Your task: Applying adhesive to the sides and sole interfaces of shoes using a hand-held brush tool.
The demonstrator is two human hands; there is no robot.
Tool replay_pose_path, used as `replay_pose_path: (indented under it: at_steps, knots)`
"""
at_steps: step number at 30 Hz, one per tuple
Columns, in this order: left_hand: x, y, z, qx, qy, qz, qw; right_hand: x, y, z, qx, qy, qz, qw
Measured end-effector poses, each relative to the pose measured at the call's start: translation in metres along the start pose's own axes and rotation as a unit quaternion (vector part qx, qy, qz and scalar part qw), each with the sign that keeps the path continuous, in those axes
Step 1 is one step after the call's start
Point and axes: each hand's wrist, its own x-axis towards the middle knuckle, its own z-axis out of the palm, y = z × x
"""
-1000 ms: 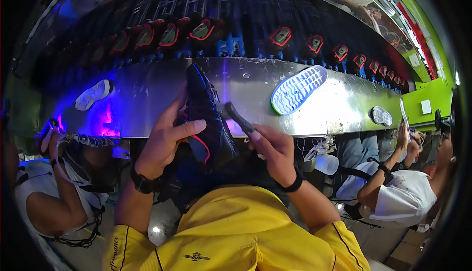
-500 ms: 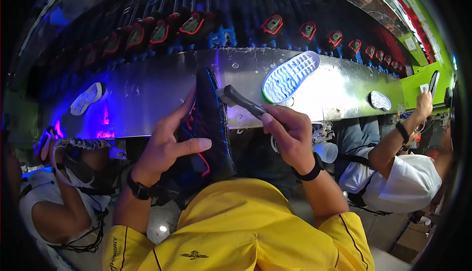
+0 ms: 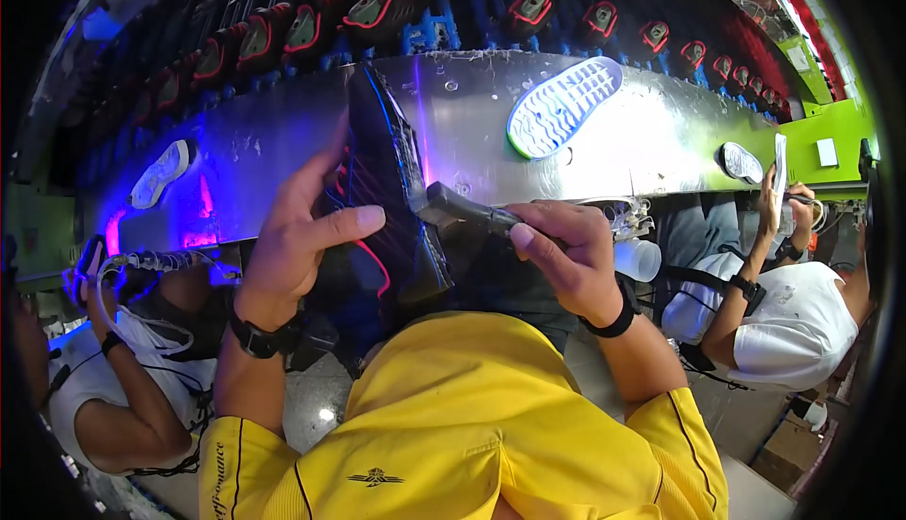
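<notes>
My left hand (image 3: pixel 300 237) grips a black shoe upper (image 3: pixel 377 166) with red and blue lines, held on its side in front of my chest. The thumb lies across the upper; the fingers behind are partly hidden. In my right hand (image 3: pixel 576 260) is a small dark-handled brush (image 3: pixel 467 210), pinched between thumb and fingers. Its head touches or nearly touches the blue-lined lower edge of the shoe, about midway along. A white sole with blue and green tints (image 3: pixel 564 109) lies tread up on the bench, beyond my right hand.
The metal bench (image 3: pixel 283 142) runs across in front. Behind it stand several dark shoes (image 3: pixel 368 8) with red-rimmed openings. Smaller soles lie left (image 3: pixel 162 176) and right (image 3: pixel 741 163). Co-workers sit on both sides; the right one (image 3: pixel 793 322) holds a sole. A translucent cup (image 3: pixel 638 260) stands near my right wrist.
The brush has moved along the shoe's edge toward me. The shoe has shifted forward and left, tilting slightly. The right co-worker's hands have changed position, and the whole view has shifted a little.
</notes>
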Motion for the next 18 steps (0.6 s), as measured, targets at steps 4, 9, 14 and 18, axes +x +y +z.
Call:
replay_pose_path:
  at_steps: [4, 9, 14, 18]
  knots:
    - [0.005, 0.004, -0.002, -0.085, 0.004, -0.019, 0.996, -0.006, -0.005, -0.005, 0.019, -0.022, 0.033, 0.999]
    - [0.009, 0.014, -0.002, -0.1, 0.046, -0.053, 0.992, -0.007, -0.016, -0.017, 0.01, -0.045, 0.053, 0.998]
    - [0.017, 0.015, 0.001, -0.114, 0.074, -0.077, 0.988, 0.0, -0.026, -0.029, -0.057, -0.034, 0.018, 0.998]
    - [0.022, 0.01, 0.006, -0.161, 0.103, -0.088, 0.978, 0.012, -0.034, -0.036, -0.096, -0.01, -0.044, 0.994]
